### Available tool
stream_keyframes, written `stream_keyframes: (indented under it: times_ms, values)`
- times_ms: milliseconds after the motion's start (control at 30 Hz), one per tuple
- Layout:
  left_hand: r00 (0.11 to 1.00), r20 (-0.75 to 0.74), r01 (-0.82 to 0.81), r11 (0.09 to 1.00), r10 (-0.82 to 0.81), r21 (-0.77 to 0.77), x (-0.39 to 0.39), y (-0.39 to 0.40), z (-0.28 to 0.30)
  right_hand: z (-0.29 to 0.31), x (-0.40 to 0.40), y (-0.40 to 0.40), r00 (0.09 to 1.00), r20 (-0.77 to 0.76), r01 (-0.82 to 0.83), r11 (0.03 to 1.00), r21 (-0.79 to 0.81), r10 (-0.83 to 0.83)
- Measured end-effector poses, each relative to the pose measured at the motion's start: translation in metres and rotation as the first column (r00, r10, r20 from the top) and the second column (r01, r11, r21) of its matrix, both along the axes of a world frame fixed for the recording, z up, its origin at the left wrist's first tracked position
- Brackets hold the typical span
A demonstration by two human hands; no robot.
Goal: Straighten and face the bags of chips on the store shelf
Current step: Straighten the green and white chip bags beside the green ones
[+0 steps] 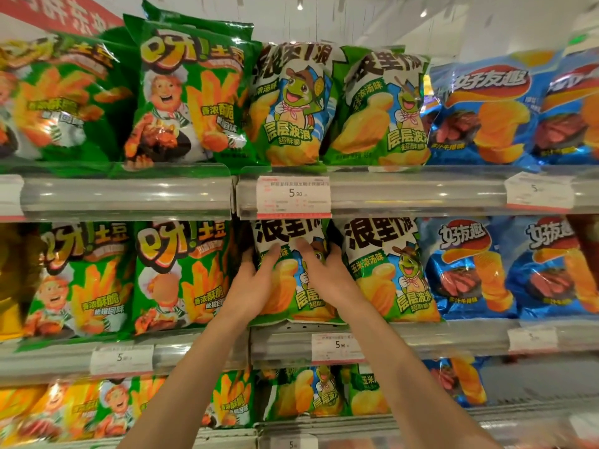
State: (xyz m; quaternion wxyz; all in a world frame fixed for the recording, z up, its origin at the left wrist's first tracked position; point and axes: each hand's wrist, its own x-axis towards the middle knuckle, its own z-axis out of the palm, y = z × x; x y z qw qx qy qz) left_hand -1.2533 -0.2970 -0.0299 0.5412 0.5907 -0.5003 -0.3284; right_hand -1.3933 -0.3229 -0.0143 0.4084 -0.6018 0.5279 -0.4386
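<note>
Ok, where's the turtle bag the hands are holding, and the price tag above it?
turtle bag (291, 231), head view, on its white top with black letters.
price tag (293, 197), head view, on the printed 5.90.

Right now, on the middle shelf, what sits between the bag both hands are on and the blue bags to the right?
In the head view, one more green turtle bag stands upright between the held bag and the blue bags, overlapping the held bag's right edge.
</note>
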Motion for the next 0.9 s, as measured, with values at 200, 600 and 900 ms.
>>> stream_keyframes:
  times_ms: [200,600,900]
  values:
    - [1.000,0.006,0.029,0.999,-0.028,-0.020,-0.001,-0.012,-0.002,-0.004,-0.003,-0.010,0.998,-0.060,-0.003,1.000,-0.017,0.002]
    - [0.990,0.111,-0.074,0.992,0.085,-0.103,-0.017,-0.008,-0.018,-0.016,-0.012,-0.013,0.988,-0.144,0.034,0.993,-0.110,-0.050]
    - [0.990,0.081,-0.096,0.981,0.111,-0.171,-0.012,-0.011,-0.021,-0.006,-0.020,0.007,0.934,-0.321,0.036,0.938,-0.344,-0.153]
